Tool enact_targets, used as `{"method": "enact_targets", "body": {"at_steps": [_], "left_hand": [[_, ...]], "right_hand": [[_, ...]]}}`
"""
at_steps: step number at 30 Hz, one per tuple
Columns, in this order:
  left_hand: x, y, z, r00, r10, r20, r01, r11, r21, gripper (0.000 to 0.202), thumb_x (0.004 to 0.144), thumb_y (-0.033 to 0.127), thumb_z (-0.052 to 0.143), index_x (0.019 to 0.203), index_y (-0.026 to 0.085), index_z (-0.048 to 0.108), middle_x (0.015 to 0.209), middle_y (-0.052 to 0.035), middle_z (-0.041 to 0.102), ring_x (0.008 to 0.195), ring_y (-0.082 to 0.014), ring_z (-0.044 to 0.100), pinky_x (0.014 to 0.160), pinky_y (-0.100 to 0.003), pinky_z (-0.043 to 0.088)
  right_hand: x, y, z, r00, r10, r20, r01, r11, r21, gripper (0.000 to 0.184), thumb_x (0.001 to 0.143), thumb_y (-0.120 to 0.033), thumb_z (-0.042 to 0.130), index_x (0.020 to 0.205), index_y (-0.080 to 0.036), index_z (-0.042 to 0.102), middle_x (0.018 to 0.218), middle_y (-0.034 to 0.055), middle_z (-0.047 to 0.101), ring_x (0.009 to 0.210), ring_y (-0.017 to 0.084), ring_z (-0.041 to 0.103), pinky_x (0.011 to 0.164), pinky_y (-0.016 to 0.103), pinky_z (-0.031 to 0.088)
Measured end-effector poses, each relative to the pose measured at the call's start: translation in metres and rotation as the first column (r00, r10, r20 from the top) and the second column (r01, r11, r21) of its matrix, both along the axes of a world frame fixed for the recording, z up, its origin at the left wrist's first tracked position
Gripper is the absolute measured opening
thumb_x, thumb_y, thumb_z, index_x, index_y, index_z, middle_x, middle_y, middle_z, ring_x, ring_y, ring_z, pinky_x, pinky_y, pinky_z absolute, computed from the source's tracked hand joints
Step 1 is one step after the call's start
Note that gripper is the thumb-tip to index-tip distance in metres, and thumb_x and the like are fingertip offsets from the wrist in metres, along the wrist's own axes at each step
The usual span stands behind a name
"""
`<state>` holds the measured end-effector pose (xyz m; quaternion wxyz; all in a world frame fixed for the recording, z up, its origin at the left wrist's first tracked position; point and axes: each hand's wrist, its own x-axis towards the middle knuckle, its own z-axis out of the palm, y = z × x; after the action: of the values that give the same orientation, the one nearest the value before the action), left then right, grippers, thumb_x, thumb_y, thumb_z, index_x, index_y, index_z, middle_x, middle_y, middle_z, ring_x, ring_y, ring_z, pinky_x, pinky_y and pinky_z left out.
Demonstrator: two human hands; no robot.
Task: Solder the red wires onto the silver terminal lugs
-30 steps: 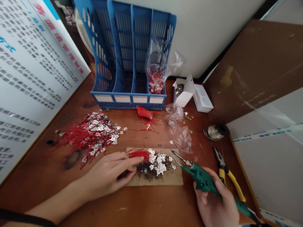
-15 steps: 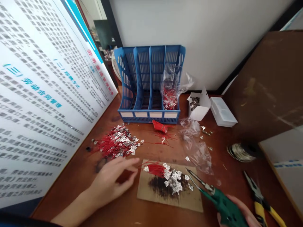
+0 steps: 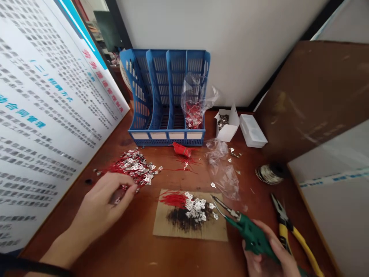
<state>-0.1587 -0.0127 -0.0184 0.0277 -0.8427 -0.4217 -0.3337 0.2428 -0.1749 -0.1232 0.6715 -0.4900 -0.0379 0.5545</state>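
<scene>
My left hand [image 3: 102, 204] rests on the wooden desk with its fingers curled at the near edge of a big pile of red wires with silver terminals [image 3: 131, 167]; I cannot see if it holds one. My right hand [image 3: 269, 257] grips a green-handled tool [image 3: 245, 229], whose thin metal tips point at a smaller bunch of red wires with terminals [image 3: 188, 202]. That bunch lies on a scorched piece of cardboard [image 3: 190, 227].
A blue file rack [image 3: 167, 100] at the back holds a bag of red wires. Nearby are a small white box of metal parts [image 3: 226, 123], crumpled clear bags [image 3: 223, 169], a solder coil [image 3: 269, 173] and yellow-handled pliers [image 3: 291, 231]. A printed board leans at the left.
My left hand has left the cardboard bunch and moved left to the big pile. The camera has tilted up and back. My right hand still holds the green tool.
</scene>
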Motion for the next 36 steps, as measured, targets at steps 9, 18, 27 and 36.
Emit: {"method": "enact_targets", "body": {"at_steps": [9,18,27,36], "left_hand": [[0.083,-0.008,-0.024,0.840,-0.535,0.090,0.541,0.812,-0.219,0.014,0.106,0.010,0.055,0.103,0.023,0.059,0.094,-0.0009,0.071,0.086,-0.0174,0.068,0.088,-0.030,0.056],[0.110,-0.012,-0.044,0.891,-0.452,-0.034,0.437,0.877,-0.199,0.030,0.115,0.024,0.047,0.143,0.023,0.056,0.111,-0.0032,0.079,0.095,-0.0236,0.076,0.081,-0.035,0.058],[0.114,0.000,-0.059,0.856,-0.499,-0.137,0.474,0.862,-0.178,0.034,0.120,0.026,0.044,0.153,0.024,0.051,0.107,-0.0015,0.077,0.093,-0.0235,0.074,0.077,-0.035,0.055],[0.113,0.003,-0.055,0.850,-0.526,0.005,0.509,0.820,-0.261,0.043,0.118,0.019,0.044,0.160,0.026,0.045,0.104,0.0015,0.078,0.089,-0.0184,0.075,0.075,-0.029,0.052]], "right_hand": [[-0.019,0.011,0.021,0.995,-0.102,0.008,0.101,0.991,0.083,0.041,0.074,-0.053,0.100,0.105,-0.027,0.091,0.083,0.0043,0.074,0.051,0.008,0.050,0.045,0.021,0.047],[-0.033,0.025,0.044,0.967,-0.240,0.086,0.234,0.969,0.078,0.050,0.060,-0.056,0.104,0.090,-0.019,0.090,0.068,0.0005,0.062,0.047,0.005,0.046,0.038,0.017,0.042],[-0.021,0.013,0.022,0.987,-0.164,0.006,0.162,0.981,0.108,0.044,0.074,-0.054,0.099,0.103,-0.022,0.091,0.070,0.0003,0.063,0.050,0.006,0.048,0.045,0.019,0.046],[-0.015,0.010,0.014,0.994,-0.107,-0.002,0.106,0.983,0.148,0.041,0.080,-0.056,0.095,0.108,-0.025,0.091,0.066,0.0005,0.061,0.049,0.007,0.045,0.045,0.020,0.045]]}}
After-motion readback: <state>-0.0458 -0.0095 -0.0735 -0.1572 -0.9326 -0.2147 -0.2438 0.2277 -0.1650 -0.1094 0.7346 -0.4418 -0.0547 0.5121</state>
